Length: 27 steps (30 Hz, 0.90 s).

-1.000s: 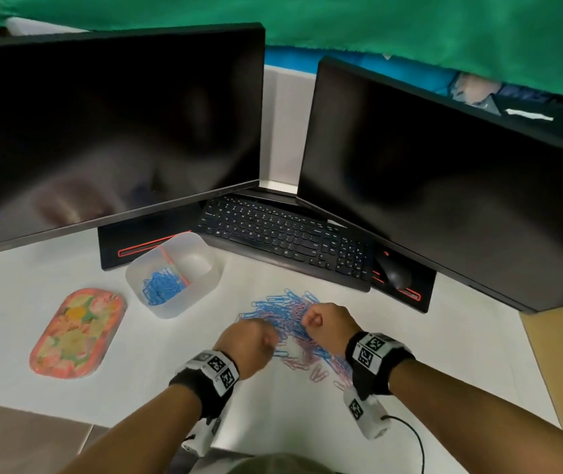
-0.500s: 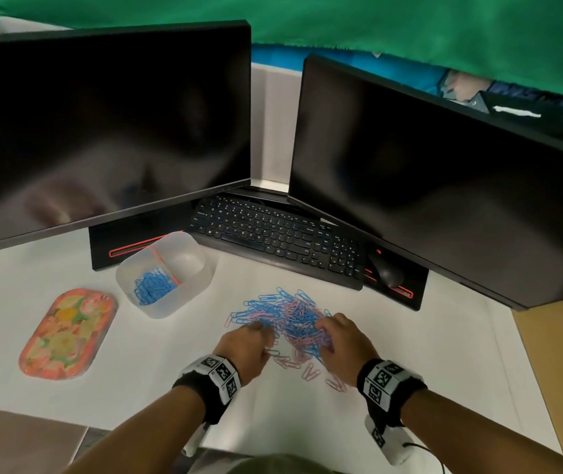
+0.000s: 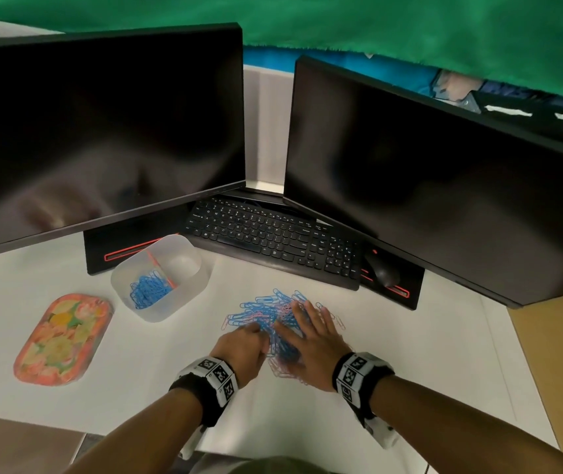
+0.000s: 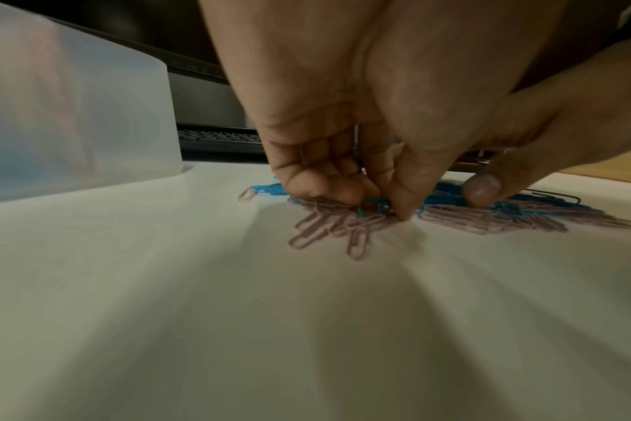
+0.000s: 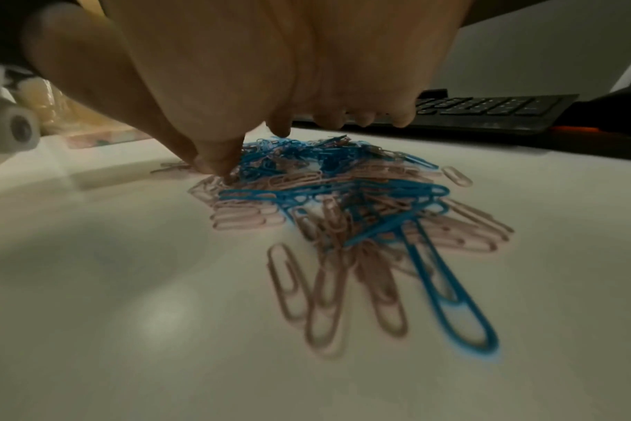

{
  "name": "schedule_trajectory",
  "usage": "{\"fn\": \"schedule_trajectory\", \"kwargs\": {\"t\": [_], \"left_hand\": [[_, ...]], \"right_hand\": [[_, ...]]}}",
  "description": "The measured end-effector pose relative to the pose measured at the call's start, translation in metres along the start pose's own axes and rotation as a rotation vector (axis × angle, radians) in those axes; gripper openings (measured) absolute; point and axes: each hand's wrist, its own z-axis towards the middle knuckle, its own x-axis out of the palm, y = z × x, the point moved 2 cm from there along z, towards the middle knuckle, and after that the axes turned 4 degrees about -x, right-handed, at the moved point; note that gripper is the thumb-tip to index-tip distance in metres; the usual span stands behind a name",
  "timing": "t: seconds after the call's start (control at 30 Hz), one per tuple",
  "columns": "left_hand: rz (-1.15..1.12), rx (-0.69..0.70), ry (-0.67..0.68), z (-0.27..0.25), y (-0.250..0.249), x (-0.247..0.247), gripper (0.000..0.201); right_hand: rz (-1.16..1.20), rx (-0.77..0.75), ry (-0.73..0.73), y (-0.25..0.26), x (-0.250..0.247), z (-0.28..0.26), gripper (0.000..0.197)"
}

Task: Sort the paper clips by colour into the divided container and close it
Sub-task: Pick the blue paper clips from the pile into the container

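Mixed pile (image 3: 275, 323) of blue and pink clips lies on the white desk (image 3: 410, 354), centre, in front of the keyboard (image 3: 273, 237). Both hands are on it.

Left hand (image 3: 242, 348) sits at the pile's near-left edge, fingers curled down, thumb and fingertips (image 4: 342, 190) drawn together on blue clips in the left wrist view. It looks like a pinch, but whether a clip is actually caught cannot be told. Right hand (image 3: 310, 340) lies flat across the pile's right side, fingers straight and spread, pressing clips down and holding none.

Container (image 3: 160, 278) stands up and to the left of the pile, well apart from the hands. Its near-left compartment holds blue clips (image 3: 150, 290); the far-right compartment looks bare. An orange divider (image 3: 162, 271) runs between them. The left hand is the nearer one, so a carry goes up-left, with blue to the near compartment. The container's long axis runs from near-left to far-right.

Lid (image 3: 62, 340), floral, lies flat left of the container, apart from it.

Hard to read: the clips under the right palm are hidden, the right wrist view is blurred, and pile strands overlap so single clips are tangled. The mouse (image 3: 382, 271) is partly tucked under the right monitor (image 3: 444, 186).
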Motion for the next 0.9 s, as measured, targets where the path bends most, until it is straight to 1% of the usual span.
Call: {"fn": "schedule_trajectory", "kwargs": {"t": [0.07, 0.2, 0.3, 0.37, 0.4, 0.47, 0.57, 0.67, 0.73, 0.83, 0.9], "left_hand": [[-0.006, 0.004, -0.001, -0.001, 0.001, -0.001, 0.015], [-0.029, -0.012, -0.007, -0.004, 0.006, -0.002, 0.012], [-0.097, -0.040, 0.005, -0.006, 0.012, -0.003, 0.009], [-0.132, -0.056, 0.002, -0.006, 0.015, -0.005, 0.008], [-0.155, -0.065, -0.005, -0.006, 0.017, -0.007, 0.009], [-0.217, -0.091, -0.031, -0.007, 0.018, -0.012, 0.012], [-0.324, -0.131, -0.071, -0.006, 0.020, -0.021, 0.017], [-0.525, -0.207, -0.077, -0.004, 0.023, -0.025, 0.036], [-0.638, -0.296, -0.090, -0.001, 0.025, -0.028, 0.031], [-0.897, -0.453, -0.058, 0.001, 0.028, -0.027, 0.021], [-1.048, -0.505, -0.028, 0.004, 0.028, -0.027, 0.020]], "right_hand": [[0.001, 0.007, 0.043, -0.003, 0.004, 0.001, 0.081], [-0.041, 0.051, 0.114, -0.020, 0.009, -0.010, 0.077], [-0.052, 0.086, 0.175, -0.038, 0.009, -0.023, 0.081], [-0.058, 0.087, 0.181, -0.047, 0.007, -0.028, 0.082], [-0.053, 0.085, 0.166, -0.050, 0.006, -0.031, 0.082], [-0.018, 0.076, 0.091, -0.053, 0.001, -0.033, 0.076], [0.081, 0.062, -0.090, -0.046, -0.008, -0.032, 0.056], [0.121, 0.019, -0.286, -0.035, -0.013, -0.021, 0.032], [0.174, 0.021, -0.339, -0.025, -0.018, -0.011, 0.024], [0.252, 0.071, -0.367, -0.018, -0.024, 0.000, 0.022], [0.281, 0.095, -0.367, -0.017, -0.025, 0.004, 0.022]]}}
